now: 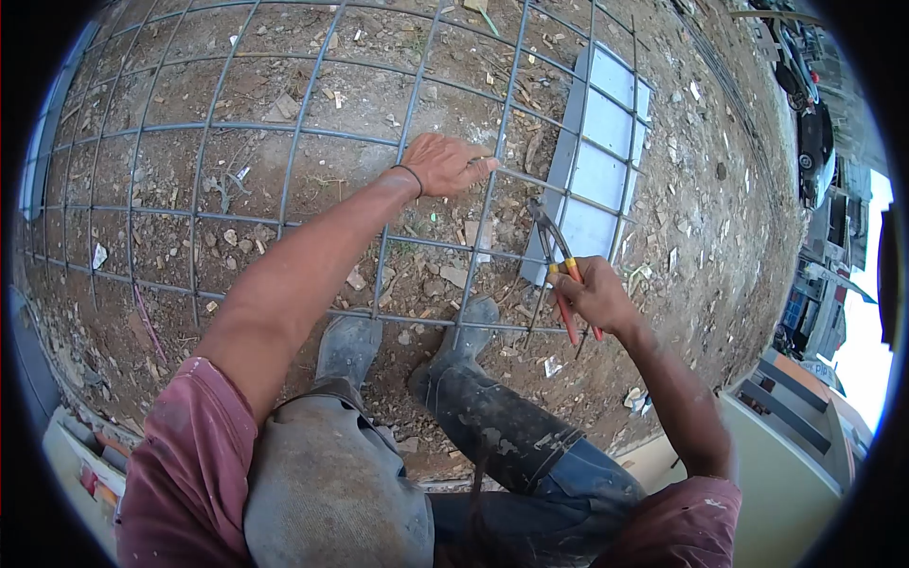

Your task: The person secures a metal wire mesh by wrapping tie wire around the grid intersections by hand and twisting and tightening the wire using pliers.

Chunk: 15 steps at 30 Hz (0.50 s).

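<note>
Feed from the head camera. Bare, stony ground (705, 275) fills most of my view. Across it spreads the rebar mesh (301, 129), reaching from the far left to the right of the boots (350, 346), its near edge running just by the toes. The right end of the mesh overlaps a pale, long panel (608, 123) on the ground. At the right margin, a parked dark car (811, 142).

Left hand (445, 165): palm down over a bar, fingertips near a crossing, a dark wristband (412, 175) behind it. I cannot tell whether the fingers close round the steel or only press it.

Right hand (597, 295): wrapped round the handles of the pincers (560, 240), red grips with yellow bands. Their head lies beside the mesh, close to the panel's left edge; I cannot tell whether it bites anything.

My judgement: work at the mesh crossings, left steadying, right managing the tool. The next move calls for setting the pincers' head squarely on one crossing while the left keeps the bars from shifting.

Writing: no brand legible on pincers or boots. Possible lettering on a small sign (822, 374) at the right edge, too small to read.
</note>
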Each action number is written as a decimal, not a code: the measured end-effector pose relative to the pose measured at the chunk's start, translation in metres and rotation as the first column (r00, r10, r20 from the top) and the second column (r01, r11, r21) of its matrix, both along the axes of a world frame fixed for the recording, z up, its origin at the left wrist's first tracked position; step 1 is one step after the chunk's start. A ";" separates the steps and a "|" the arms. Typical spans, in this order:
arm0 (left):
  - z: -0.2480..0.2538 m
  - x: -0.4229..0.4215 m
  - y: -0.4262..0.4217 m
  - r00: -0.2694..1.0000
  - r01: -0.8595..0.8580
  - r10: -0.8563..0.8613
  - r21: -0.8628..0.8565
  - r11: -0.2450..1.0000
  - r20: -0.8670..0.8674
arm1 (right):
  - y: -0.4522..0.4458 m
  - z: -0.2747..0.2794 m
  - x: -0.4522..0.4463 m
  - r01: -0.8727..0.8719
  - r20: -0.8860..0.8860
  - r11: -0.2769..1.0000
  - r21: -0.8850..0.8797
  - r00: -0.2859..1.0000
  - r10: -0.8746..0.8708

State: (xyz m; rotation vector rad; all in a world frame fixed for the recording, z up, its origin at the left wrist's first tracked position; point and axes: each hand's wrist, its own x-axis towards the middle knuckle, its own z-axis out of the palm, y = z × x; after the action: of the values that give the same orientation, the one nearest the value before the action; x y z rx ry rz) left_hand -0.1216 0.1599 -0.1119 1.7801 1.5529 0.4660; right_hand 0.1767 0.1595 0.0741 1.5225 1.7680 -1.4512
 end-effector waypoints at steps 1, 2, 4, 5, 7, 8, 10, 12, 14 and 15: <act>0.002 0.001 -0.003 0.999 0.033 -0.033 0.014 0.999 -0.028 | -0.012 0.006 -0.002 0.006 0.044 0.999 0.033 0.999 -0.007; 0.003 0.003 -0.011 0.981 -0.073 0.046 0.140 0.987 0.190 | -0.024 0.011 -0.007 0.017 0.086 0.998 0.064 0.996 -0.022; 0.030 0.023 -0.041 0.867 -0.246 0.168 0.110 0.963 0.468 | -0.048 0.002 -0.007 0.145 0.118 0.987 0.069 0.981 -0.153; 0.050 0.041 -0.065 0.822 -0.290 0.254 -0.010 0.957 0.510 | -0.063 -0.028 0.004 0.131 0.050 0.972 0.195 0.989 -0.143; 0.073 0.083 -0.109 0.714 -0.346 0.405 -0.214 0.913 0.571 | -0.088 -0.049 -0.002 0.134 -0.040 0.919 0.371 0.991 -0.128; 0.081 0.086 -0.116 0.745 -0.322 0.380 -0.203 0.925 0.549 | -0.095 -0.058 -0.014 0.176 -0.070 0.913 0.367 0.984 -0.161; 0.098 0.099 -0.139 0.813 -0.227 0.459 -0.530 0.817 0.358 | -0.121 -0.067 -0.025 0.247 -0.226 0.906 0.345 0.958 -0.175; 0.070 0.095 -0.149 0.913 -0.250 0.334 -0.328 0.911 0.234 | -0.135 -0.068 -0.027 0.244 -0.191 0.926 0.287 0.962 -0.194; 0.060 0.086 -0.142 0.967 -0.236 0.241 -0.067 0.969 0.080 | -0.140 -0.077 -0.028 0.580 -0.426 0.717 -0.386 0.577 -0.696; 0.060 0.082 -0.137 0.912 -0.347 0.368 -0.136 0.928 0.182 | -0.136 -0.068 -0.022 0.580 -0.347 0.607 -0.544 0.503 -0.792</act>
State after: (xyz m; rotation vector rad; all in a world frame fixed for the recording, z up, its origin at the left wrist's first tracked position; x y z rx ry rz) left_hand -0.0397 0.0231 -0.0521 1.3247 1.7256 0.7099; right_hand 0.1543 0.0232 0.0064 1.8151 0.9531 -2.7125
